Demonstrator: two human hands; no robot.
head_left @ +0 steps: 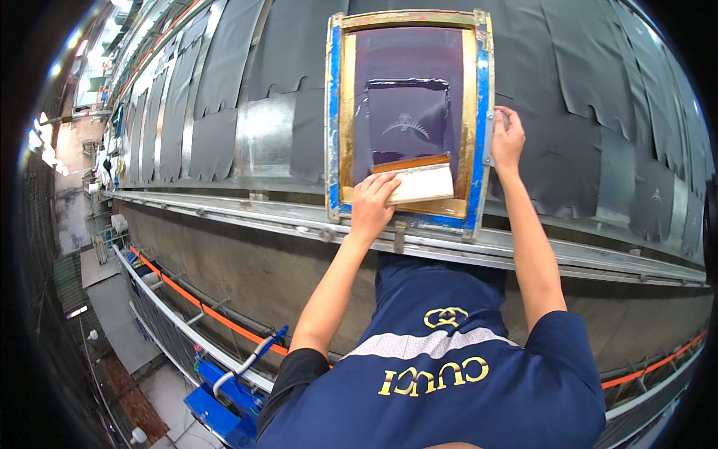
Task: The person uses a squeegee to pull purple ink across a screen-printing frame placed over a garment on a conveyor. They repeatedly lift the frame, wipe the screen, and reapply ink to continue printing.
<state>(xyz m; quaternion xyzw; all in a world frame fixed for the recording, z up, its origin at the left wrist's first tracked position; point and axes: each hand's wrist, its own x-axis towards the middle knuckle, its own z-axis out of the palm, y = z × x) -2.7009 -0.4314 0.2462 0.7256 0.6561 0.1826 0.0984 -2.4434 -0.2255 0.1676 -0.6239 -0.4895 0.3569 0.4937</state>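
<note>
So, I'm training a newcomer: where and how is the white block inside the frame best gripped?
Grip its white body, probably from the near side of the frame: that broad part lies toward the person, while the brown strip on its far edge faces the dark layer. The left hand has the left end; the right end is free.

The squeegee [425, 184] sits inside the frame [334, 112], at its near end.
</note>
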